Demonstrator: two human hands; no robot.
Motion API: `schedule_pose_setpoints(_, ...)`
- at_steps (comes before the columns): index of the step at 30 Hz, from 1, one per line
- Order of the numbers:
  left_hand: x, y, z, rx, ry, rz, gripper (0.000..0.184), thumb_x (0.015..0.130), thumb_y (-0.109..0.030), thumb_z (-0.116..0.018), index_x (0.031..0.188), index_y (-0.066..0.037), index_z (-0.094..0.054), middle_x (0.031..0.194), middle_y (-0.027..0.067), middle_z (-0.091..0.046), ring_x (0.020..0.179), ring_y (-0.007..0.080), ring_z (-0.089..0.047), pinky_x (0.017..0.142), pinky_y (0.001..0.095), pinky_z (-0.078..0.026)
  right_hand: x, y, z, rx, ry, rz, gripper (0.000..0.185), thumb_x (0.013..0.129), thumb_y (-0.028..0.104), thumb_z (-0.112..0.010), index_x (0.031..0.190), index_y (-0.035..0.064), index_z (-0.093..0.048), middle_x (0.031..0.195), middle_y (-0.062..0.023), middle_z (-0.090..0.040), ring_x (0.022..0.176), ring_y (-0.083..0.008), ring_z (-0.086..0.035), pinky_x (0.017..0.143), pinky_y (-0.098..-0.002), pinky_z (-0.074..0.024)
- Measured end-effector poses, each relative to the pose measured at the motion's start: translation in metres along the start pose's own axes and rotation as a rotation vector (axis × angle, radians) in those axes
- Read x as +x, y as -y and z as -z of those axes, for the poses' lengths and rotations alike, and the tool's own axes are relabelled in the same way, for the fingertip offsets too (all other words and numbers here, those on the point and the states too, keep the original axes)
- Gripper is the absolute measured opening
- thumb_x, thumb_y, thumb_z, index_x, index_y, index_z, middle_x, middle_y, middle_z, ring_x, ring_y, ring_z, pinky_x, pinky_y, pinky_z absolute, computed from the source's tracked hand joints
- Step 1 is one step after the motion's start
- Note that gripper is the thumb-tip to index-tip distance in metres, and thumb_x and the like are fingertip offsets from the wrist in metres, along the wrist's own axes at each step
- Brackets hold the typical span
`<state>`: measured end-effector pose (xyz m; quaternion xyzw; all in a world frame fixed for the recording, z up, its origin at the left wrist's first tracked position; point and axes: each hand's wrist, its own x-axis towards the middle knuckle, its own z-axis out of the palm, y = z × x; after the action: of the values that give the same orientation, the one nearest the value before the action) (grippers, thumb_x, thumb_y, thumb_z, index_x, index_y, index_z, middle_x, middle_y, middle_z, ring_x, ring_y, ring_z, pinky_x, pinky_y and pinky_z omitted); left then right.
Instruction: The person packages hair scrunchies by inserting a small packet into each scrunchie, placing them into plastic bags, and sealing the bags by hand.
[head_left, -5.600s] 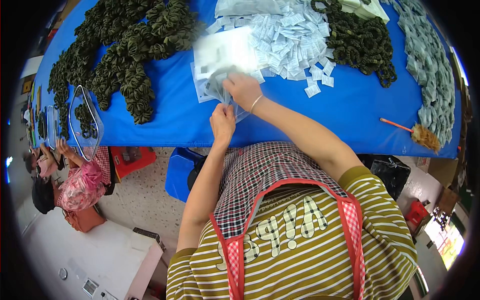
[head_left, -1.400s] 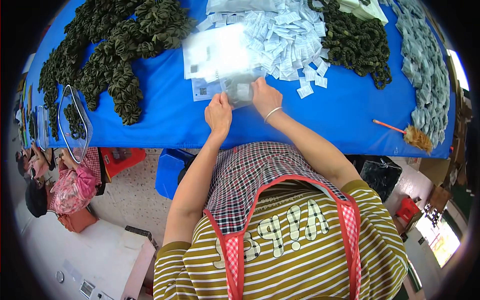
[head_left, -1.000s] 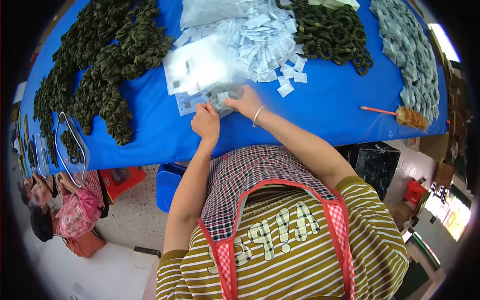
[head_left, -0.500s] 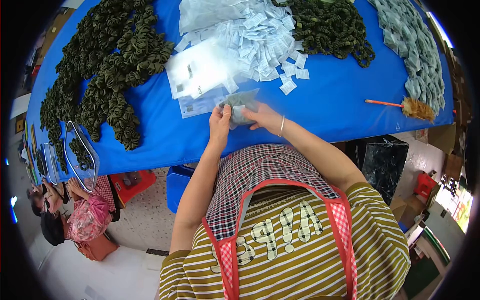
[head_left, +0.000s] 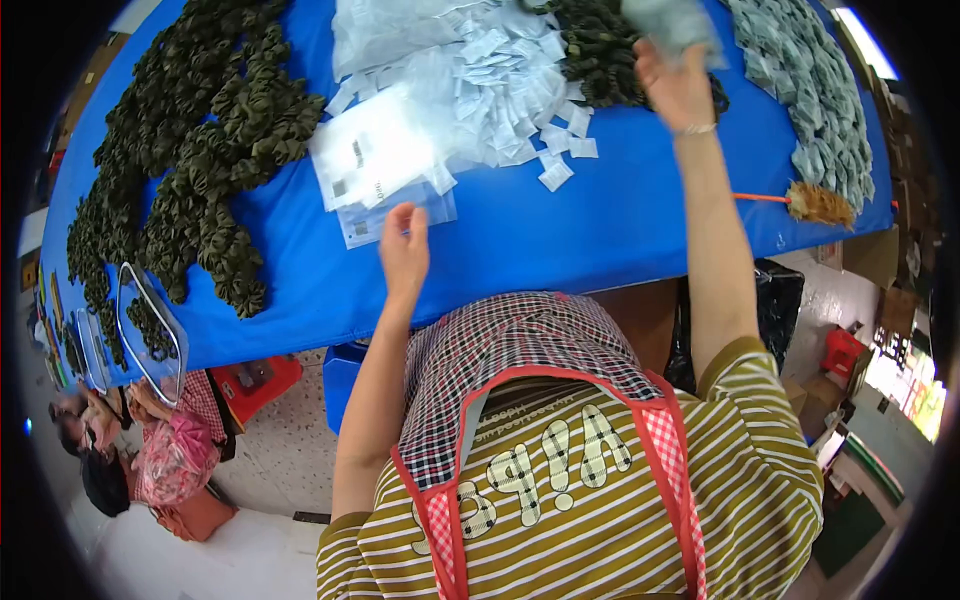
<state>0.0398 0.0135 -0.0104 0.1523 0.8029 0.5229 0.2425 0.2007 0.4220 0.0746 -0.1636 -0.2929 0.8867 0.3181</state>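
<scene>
My right hand (head_left: 680,95) is stretched out over the far right of the table, gripping a filled clear plastic bag (head_left: 672,25) with greyish-green contents. Motion blurs this bag, and its contents are hard to make out. Near the table's front edge, my left hand (head_left: 405,250) is raised with its fingers extended and nothing in it. Just beyond its fingertips lie flat clear plastic bags (head_left: 365,150) with printed labels. A heap of small white printed packets (head_left: 510,85) spreads behind them. Dark green ruffled fabric bands (head_left: 600,50) are partly hidden behind my right hand.
Dark green ruffled bands (head_left: 220,150) cover the left of the blue-covered table (head_left: 560,235). Filled clear bags (head_left: 805,100) are piled along the right edge, near a brush with an orange handle (head_left: 820,203). Other people (head_left: 165,450) sit at the lower left, beside a red stool (head_left: 255,385).
My right hand has carried the filled bag away from in front of me, up and to the right. The left hand has let go of it and shifted slightly left.
</scene>
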Motion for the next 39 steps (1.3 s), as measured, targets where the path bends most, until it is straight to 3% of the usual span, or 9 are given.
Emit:
schedule_pose_setpoints(4, 0.001, 0.012, 0.008, 0.560, -0.085, -0.437, 0.034, 0.085, -0.019, -0.060, 0.114, -0.001, -0.053, 0.112, 0.0157, -0.056, 0.103, 0.0301, -0.053, 0.088, 0.0394, -0.042, -0.007, 0.004, -0.013, -1.179, -0.324, 0.201, 0.018, 0.083, 0.016, -0.060, 0.092, 0.0006, -0.064, 0.079, -0.0070, -0.065, 0.069, -0.0136, -0.061, 0.060, -0.0242, -0.0481)
schedule_pose_setpoints(7, -0.006, 0.011, 0.001, 0.806, -0.036, -0.522, 0.038, 0.087, -0.019, -0.056, 0.122, -0.003, -0.051, 0.128, 0.0177, -0.047, 0.121, 0.0341, -0.041, 0.099, 0.0458, -0.032, -0.051, -0.067, -0.023, -1.745, 0.073, 0.176, 0.014, 0.077, 0.018, -0.063, 0.082, 0.0060, -0.067, 0.071, -0.0084, -0.065, 0.063, -0.0208, -0.060, 0.059, -0.0310, -0.0484)
schedule_pose_setpoints(13, -0.004, 0.018, 0.023, 0.927, 0.134, -0.580, 0.035, 0.089, -0.016, -0.052, 0.124, -0.010, -0.052, 0.136, 0.0126, -0.042, 0.128, 0.0330, -0.035, 0.103, 0.0481, -0.028, -0.115, -0.150, -0.021, -2.237, 0.272, 0.145, 0.025, 0.078, 0.009, -0.057, 0.103, 0.0108, -0.057, 0.101, -0.0118, -0.056, 0.096, -0.0299, -0.056, 0.076, -0.0412, -0.0493)
schedule_pose_setpoints(17, 0.001, 0.022, 0.035, 0.883, 0.165, -0.598, 0.032, 0.088, -0.011, -0.052, 0.120, -0.009, -0.055, 0.135, 0.0114, -0.044, 0.127, 0.0327, -0.036, 0.103, 0.0482, -0.028, -0.109, -0.150, -0.016, -2.130, 0.285, -0.048, 0.026, 0.077, 0.008, -0.059, 0.103, 0.0097, -0.055, 0.098, -0.0125, -0.057, 0.095, -0.0315, -0.056, 0.077, -0.0419, -0.0484)
schedule_pose_setpoints(22, -0.001, 0.026, 0.031, 0.828, 0.139, -0.582, 0.030, 0.088, -0.010, -0.051, 0.117, -0.009, -0.057, 0.133, 0.0118, -0.047, 0.127, 0.0331, -0.038, 0.103, 0.0484, -0.028, -0.065, -0.114, 0.005, -1.916, 0.064, 0.263, 0.007, 0.078, 0.008, -0.054, 0.080, 0.0066, -0.060, 0.089, -0.0141, -0.058, 0.082, -0.0350, -0.056, 0.072, -0.0445, -0.0460)
schedule_pose_setpoints(25, -0.001, 0.023, 0.027, 0.803, 0.121, -0.609, 0.028, 0.086, -0.010, -0.053, 0.114, -0.007, -0.058, 0.130, 0.0130, -0.049, 0.124, 0.0341, -0.040, 0.102, 0.0486, -0.028, -0.025, -0.094, 0.025, -2.110, -0.113, 0.477, 0.011, 0.076, 0.014, -0.058, 0.080, 0.0137, -0.068, 0.099, -0.0076, -0.058, 0.093, -0.0306, -0.052, 0.078, -0.0415, -0.0455)
schedule_pose_setpoints(30, 0.007, 0.010, 0.033, 0.607, 0.138, -0.647, 0.024, 0.080, -0.006, -0.059, 0.104, -0.005, -0.060, 0.120, 0.0167, -0.055, 0.115, 0.0362, -0.047, 0.096, 0.0465, -0.035, -0.011, -0.086, 0.014, -2.648, 0.129, 0.193, 0.008, 0.070, 0.021, -0.062, 0.075, 0.0213, -0.068, 0.089, 0.0022, -0.060, 0.093, -0.0230, -0.051, 0.072, -0.0432, -0.0403)
schedule_pose_setpoints(34, 0.011, 0.007, 0.068, 0.498, -0.218, -0.515, 0.022, 0.079, -0.004, -0.060, 0.100, -0.002, -0.060, 0.115, 0.0182, -0.056, 0.110, 0.0378, -0.049, 0.094, 0.0433, -0.038, -0.035, -0.090, -0.021, -2.035, 0.203, 0.833, 0.005, 0.075, 0.009, -0.061, 0.074, 0.0076, -0.057, 0.079, -0.0012, -0.057, 0.078, -0.0206, -0.055, 0.068, -0.0367, -0.0407)
schedule_pose_setpoints(39, 0.047, 0.016, 0.137, 0.939, -0.809, -0.350, 0.034, 0.078, -0.011, -0.063, 0.110, -0.003, -0.054, 0.120, 0.0159, -0.052, 0.110, 0.0357, -0.049, 0.091, 0.0449, -0.039, -0.077, -0.143, -0.035, -1.094, -0.053, 0.026, 0.006, 0.086, 0.004, -0.055, 0.089, 0.0027, -0.051, 0.079, -0.0016, -0.053, 0.076, -0.0077, -0.051, 0.061, -0.0241, -0.0401)
